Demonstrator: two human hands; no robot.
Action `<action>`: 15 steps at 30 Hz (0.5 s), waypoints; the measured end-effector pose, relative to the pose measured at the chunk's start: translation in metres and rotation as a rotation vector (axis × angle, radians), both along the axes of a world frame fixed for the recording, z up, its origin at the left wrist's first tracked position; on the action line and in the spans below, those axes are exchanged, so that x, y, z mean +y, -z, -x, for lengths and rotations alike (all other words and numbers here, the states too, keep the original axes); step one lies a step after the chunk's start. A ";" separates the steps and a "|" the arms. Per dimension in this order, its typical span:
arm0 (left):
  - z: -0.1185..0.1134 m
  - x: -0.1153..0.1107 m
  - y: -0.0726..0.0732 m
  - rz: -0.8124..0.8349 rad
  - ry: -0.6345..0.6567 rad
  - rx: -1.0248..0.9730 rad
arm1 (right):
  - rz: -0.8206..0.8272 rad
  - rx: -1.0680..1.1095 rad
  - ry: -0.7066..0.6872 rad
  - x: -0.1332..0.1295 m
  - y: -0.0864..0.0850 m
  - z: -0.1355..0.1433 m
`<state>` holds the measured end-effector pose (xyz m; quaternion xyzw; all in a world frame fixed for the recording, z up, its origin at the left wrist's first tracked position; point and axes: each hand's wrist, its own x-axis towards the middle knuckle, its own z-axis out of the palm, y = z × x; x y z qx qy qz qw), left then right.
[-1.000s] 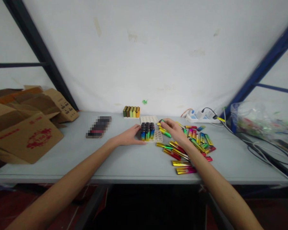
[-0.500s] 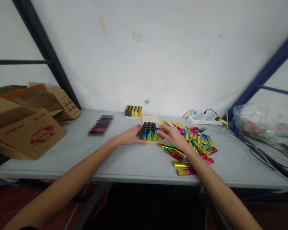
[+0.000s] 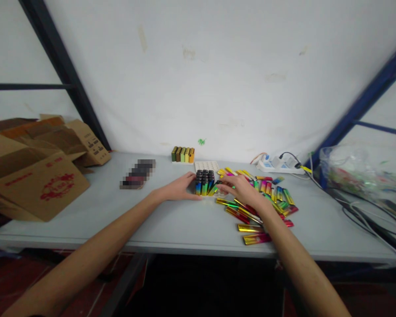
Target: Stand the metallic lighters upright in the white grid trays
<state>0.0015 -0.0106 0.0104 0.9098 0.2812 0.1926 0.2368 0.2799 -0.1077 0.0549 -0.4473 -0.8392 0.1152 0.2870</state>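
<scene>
Head view: a grey table (image 3: 185,224) against a white wall.
Surroundings: cardboard boxes (image 3: 36,176) at 9 o'clock of the hands; a power strip (image 3: 277,165) and cables at 2 o'clock; a plastic bag (image 3: 359,169) far at 3 o'clock; a row of lighters (image 3: 183,154) at 12 o'clock.
Left hand (image 3: 178,189): flat on the table, fingers loosely open, touching the tray's left side, gripping nothing.
Right hand (image 3: 240,188): reaching in from 3 o'clock, fingertips pinching a green lighter (image 3: 214,190), tilted at the tray's right edge.
Tray (image 3: 207,166): white, between the hands, holding upright black-topped lighters (image 3: 204,181).
Loose pile (image 3: 267,198): shiny lighters lying under and right of the right wrist.
</scene>
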 end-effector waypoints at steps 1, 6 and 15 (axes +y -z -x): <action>0.000 0.001 0.001 0.004 0.002 -0.003 | -0.005 -0.009 0.000 0.001 0.000 0.000; 0.000 0.002 0.003 -0.002 -0.003 0.015 | -0.028 -0.152 0.049 0.003 0.004 0.014; 0.000 0.002 0.001 -0.015 -0.005 0.019 | -0.007 -0.021 0.061 -0.015 -0.030 -0.007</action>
